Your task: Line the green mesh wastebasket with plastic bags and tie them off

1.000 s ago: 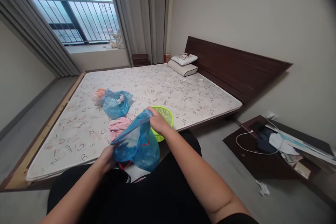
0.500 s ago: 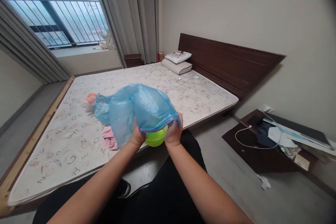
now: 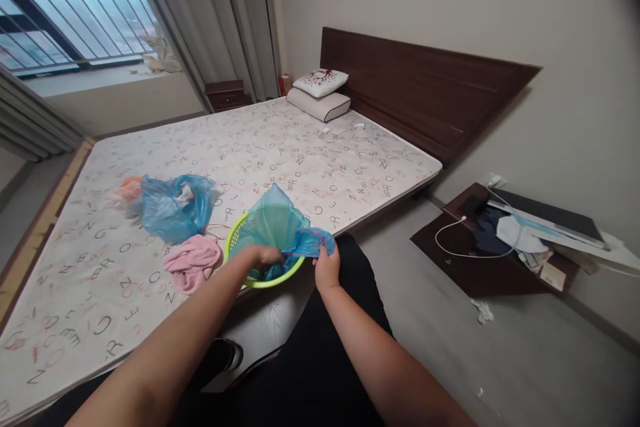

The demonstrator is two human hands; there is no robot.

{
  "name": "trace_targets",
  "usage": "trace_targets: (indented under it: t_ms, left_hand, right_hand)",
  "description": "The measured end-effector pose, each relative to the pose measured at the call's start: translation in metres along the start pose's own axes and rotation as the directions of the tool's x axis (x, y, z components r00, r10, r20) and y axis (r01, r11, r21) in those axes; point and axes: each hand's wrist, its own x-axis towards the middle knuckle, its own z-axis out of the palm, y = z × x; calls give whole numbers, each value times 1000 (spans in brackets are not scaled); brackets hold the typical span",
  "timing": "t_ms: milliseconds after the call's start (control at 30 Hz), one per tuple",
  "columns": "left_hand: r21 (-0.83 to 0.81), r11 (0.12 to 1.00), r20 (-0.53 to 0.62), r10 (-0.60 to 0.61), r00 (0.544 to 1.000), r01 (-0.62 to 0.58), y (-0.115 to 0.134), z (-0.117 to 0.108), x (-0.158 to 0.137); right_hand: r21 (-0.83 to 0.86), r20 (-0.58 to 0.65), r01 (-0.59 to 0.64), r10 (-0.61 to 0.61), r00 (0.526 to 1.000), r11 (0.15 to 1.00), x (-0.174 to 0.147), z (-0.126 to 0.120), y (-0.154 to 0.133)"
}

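Note:
A translucent blue plastic bag [image 3: 275, 219] lies in a lime-green basket [image 3: 278, 281] at the bed's near edge. Its gathered end sticks out past the basket's right rim, pinched in my right hand [image 3: 327, 268]. My left hand [image 3: 265, 254] reaches over the rim, its fingers closed on the bag's bunched edge; the fingertips are partly hidden by the plastic. Left of the basket lies a crumpled pink cloth [image 3: 193, 263]. Behind the cloth is a second blue plastic bag [image 3: 173, 208] with something whitish in it.
The bare, letter-printed mattress [image 3: 135, 267] stretches ahead to two stacked pillows [image 3: 319, 105] by the dark headboard [image 3: 410, 90]. An orange-and-clear plastic bundle [image 3: 129, 188] lies far left. At right, a low dark nightstand [image 3: 440, 243] bears cables, cloths and papers.
The bag, spread wide between my hands before, has come down into the basket with its end bunched. My view has tilted downward, and the second bag and pink cloth now show more fully.

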Motion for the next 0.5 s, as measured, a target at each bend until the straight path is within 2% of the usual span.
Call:
trace_targets:
  t_ms: [67, 133, 200, 233, 267, 333, 367, 400, 433, 467, 500]
  left_hand:
    - [-9, 1000, 91, 20, 996, -19, 11, -12, -12]
    - [70, 988, 78, 132, 988, -137, 23, -26, -29]
    - [285, 935, -96, 247, 964, -212, 30, -38, -46]
    - [381, 905, -225, 289, 930, -189, 31, -42, -53]
    - [428, 891, -363, 323, 874, -152, 29, -45, -57]
    - [413, 904, -607, 366, 706, -113, 21, -46, -55]
    - [392, 910, -679, 383, 626, -132, 15, -44, -49]
    - [383, 911, -710, 398, 581, -156, 8, -41, -39]
    - [389, 905, -699, 411, 585, -172, 2, -37, -26]
    - [407, 896, -642, 418, 643, -176, -4, -32, -13]
    - [411, 896, -545, 388, 743, -167, -9, -27, 1]
  right_hand:
    - [56, -34, -36, 38, 999, 998, 11, -2, 3]
    - [96, -47, -80, 85, 995, 992, 19, -1, 9]
    - [130, -57, -118, 126, 990, 984, 24, 2, 15]
    - [145, -61, -131, 141, 988, 981, 26, 3, 17]
    - [157, -60, -139, 150, 987, 978, 27, 5, 18]
    - [173, -46, -144, 154, 987, 974, 27, 7, 19]
    - [172, -35, -143, 151, 988, 975, 27, 8, 20]
    - [168, -26, -144, 150, 988, 975, 27, 8, 21]
    - [159, -21, -146, 151, 988, 976, 26, 8, 23]
    - [141, -14, -141, 145, 989, 980, 25, 8, 26]
    - [116, -1, -130, 131, 991, 985, 24, 8, 30]
